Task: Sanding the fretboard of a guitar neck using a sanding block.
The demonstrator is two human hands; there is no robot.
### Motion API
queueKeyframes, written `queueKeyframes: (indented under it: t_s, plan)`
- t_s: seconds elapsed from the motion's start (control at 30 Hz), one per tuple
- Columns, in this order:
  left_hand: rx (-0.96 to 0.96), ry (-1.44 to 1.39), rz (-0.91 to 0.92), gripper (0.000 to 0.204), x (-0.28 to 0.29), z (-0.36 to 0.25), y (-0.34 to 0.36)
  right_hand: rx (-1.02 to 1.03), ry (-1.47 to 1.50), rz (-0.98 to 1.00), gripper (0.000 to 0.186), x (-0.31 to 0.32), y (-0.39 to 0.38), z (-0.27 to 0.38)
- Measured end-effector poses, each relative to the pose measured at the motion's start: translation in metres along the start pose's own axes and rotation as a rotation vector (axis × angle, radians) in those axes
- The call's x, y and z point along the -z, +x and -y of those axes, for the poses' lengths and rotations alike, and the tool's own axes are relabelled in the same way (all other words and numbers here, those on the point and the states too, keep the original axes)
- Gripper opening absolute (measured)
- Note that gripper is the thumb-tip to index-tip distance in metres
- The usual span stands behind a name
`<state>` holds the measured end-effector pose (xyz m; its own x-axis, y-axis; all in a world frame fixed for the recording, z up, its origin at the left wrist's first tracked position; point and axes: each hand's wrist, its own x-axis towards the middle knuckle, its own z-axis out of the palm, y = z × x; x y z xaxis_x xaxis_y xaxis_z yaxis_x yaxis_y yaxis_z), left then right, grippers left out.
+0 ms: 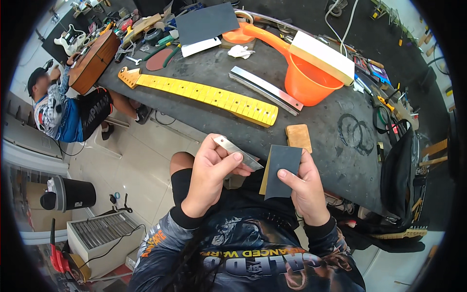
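My left hand (208,176) pinches a thin metal blade (237,152) with a slanted tip and a small hole near its upper end. Folded dark grey sandpaper (283,168), its tan backing showing along the left side, is gripped in my right hand (309,189), thumb on the front. The two pieces are close together but apart, over my lap at the bench edge. Beyond them a guitar neck (204,95) lies on the bench, its fretboard covered in yellow between the frets. A wooden block (298,137) sits just past the sandpaper, and a metal straight bar (265,89) lies farther back.
On the dark workbench (331,146) stands an orange dipper (311,80) with a white-and-cream block (322,57) across its rim. Dark sheets (206,22) and tools crowd the back. A black bag (401,170) hangs at the right edge. At left, a seated person holds an acoustic guitar (93,61).
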<state>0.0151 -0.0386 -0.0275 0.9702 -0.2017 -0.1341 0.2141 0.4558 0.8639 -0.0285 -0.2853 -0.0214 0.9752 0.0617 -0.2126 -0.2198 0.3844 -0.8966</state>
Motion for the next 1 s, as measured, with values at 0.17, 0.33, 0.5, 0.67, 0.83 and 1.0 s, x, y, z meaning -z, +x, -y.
queueKeyframes:
  t_s: [0.17, 0.33, 0.5, 0.67, 0.83, 1.0]
  plan:
    - [0.015, 0.003, 0.037, 0.030, 0.004, 0.005, -0.002, 0.018, -0.028, -0.003, 0.048, -0.005, -0.002, -0.005]
    - [0.033, -0.071, 0.061, 0.023, 0.004, 0.018, -0.003, 0.037, -0.092, -0.006, 0.047, -0.006, -0.005, -0.012]
    - [0.131, -0.119, 0.093, 0.020, -0.005, 0.026, -0.005, 0.033, -0.095, -0.046, 0.038, -0.008, -0.006, -0.017]
    - [0.136, 0.029, 0.170, 0.016, 0.001, 0.033, -0.005, -0.003, -0.090, -0.057, 0.027, -0.006, -0.006, -0.013]
    - [0.156, 0.140, 0.164, 0.014, 0.017, 0.019, -0.004, -0.004, -0.139, -0.042, 0.024, -0.002, -0.005, -0.010]
    - [0.130, 0.226, 0.163, 0.010, 0.022, 0.017, -0.006, -0.004, -0.147, -0.030, 0.026, -0.003, -0.004, -0.009]
